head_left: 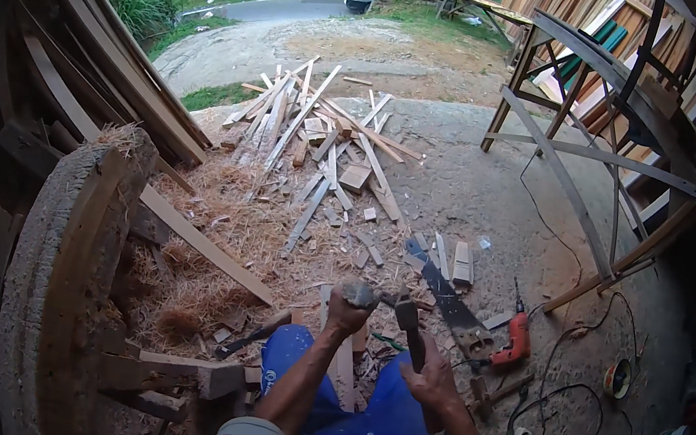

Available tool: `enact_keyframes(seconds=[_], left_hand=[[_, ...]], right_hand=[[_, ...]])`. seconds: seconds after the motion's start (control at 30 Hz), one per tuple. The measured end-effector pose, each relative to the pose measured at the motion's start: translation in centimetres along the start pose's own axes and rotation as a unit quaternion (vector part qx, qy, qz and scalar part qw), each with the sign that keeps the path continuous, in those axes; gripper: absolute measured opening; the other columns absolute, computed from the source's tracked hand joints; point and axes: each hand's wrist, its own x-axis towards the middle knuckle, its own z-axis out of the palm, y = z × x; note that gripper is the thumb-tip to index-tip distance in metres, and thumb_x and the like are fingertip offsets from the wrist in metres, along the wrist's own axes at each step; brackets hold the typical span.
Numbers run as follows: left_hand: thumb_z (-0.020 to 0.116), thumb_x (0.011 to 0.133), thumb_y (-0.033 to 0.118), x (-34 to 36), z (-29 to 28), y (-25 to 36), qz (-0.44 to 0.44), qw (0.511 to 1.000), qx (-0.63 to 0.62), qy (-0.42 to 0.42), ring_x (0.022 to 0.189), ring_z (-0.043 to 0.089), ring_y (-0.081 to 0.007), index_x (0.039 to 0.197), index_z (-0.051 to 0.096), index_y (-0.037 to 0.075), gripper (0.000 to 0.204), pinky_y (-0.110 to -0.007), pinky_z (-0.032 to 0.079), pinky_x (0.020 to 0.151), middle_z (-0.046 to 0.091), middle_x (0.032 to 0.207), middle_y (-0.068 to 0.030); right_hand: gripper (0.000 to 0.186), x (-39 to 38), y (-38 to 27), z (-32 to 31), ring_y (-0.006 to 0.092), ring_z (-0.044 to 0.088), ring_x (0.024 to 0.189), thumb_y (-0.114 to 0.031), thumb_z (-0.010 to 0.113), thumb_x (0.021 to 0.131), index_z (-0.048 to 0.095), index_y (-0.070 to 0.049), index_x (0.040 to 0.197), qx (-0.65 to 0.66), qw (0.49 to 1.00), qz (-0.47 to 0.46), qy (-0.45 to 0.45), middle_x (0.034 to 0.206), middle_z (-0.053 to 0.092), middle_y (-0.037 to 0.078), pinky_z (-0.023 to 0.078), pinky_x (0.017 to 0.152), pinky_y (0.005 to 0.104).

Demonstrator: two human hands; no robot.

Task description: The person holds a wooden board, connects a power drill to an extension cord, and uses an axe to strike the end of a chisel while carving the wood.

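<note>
left hand (348, 310) on stone (359, 293) — right hand (430, 376) on chisel (409, 324)

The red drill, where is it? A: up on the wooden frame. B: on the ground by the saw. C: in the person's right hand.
B: the red drill lies on the ground beside the saw, while the right hand holds a dark tool instead.
</note>
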Motion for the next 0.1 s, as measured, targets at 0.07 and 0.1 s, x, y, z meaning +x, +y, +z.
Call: enact_keyframes(seconds=[0.07,0.1], left_hand=[[0.081,0.084,0.012,-1.9,0.4,0.9,0.094,0.995,0.007,0.032,0.058,0.054,-0.0137,0.068,0.06,0.003,0.027,-0.032,0.043,0.056,0.058,0.063,-0.0025],[0.081,0.084,0.012,-3.1,0.5,0.4,0.079,0.996,0.007,0.028,0.058,0.054,-0.0137,0.068,0.06,0.003,0.027,-0.032,0.043,0.056,0.058,0.063,-0.0025]], right_hand=[[0.063,-0.2,1.5,-0.1,0.0298,0.066,0.093,-0.019,0.074,0.083,0.047,-0.005,0.138,0.0,0.998,0.054,-0.011,0.104,0.066,0.017,0.052,0.085,0.0412],[0.065,-1.1,2.0,0.0,0.026,0.064,0.096,-0.021,0.075,0.082,0.048,-0.005,0.138,0.03,0.994,0.099,-0.036,0.108,0.065,0.015,0.052,0.087,0.0393]])
